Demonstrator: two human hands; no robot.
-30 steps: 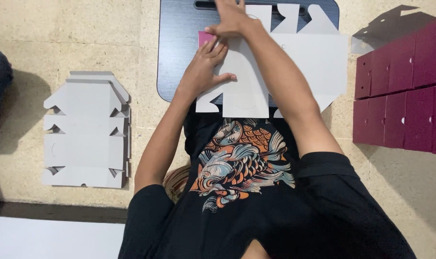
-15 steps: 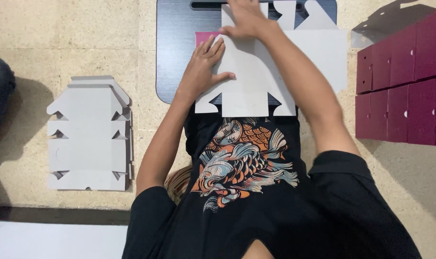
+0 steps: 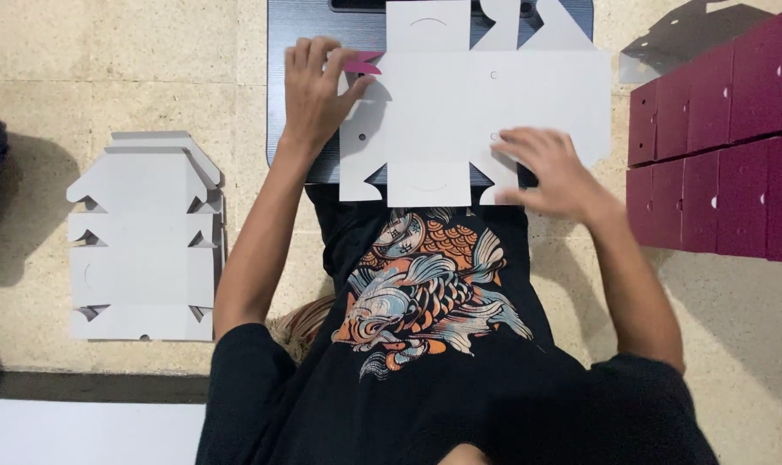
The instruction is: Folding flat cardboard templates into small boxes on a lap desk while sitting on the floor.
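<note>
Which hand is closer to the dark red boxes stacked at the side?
The right hand. It rests on the flat white cardboard cutout, just beside the dark red boxes. The left hand is at the cutout's far edge, away from them.

View: one head-worn camera only, so no second view shares any part of the scene.
Position: above the person's own chest, over a dark board (image 3: 288,52) on the stone floor (image 3: 107,69).
Direction: straight down; the person's torso fills the bottom of the frame and the board runs off the top edge.
Nearness: close; both forearms reach up from the bottom, and the left hand (image 3: 315,82) and right hand (image 3: 550,168) sit in the upper half.
Span: from the grey stack (image 3: 141,237) at left to the maroon boxes (image 3: 723,146) cut by the right edge.
Centre: the white blank (image 3: 468,99), slightly above the middle.
</note>
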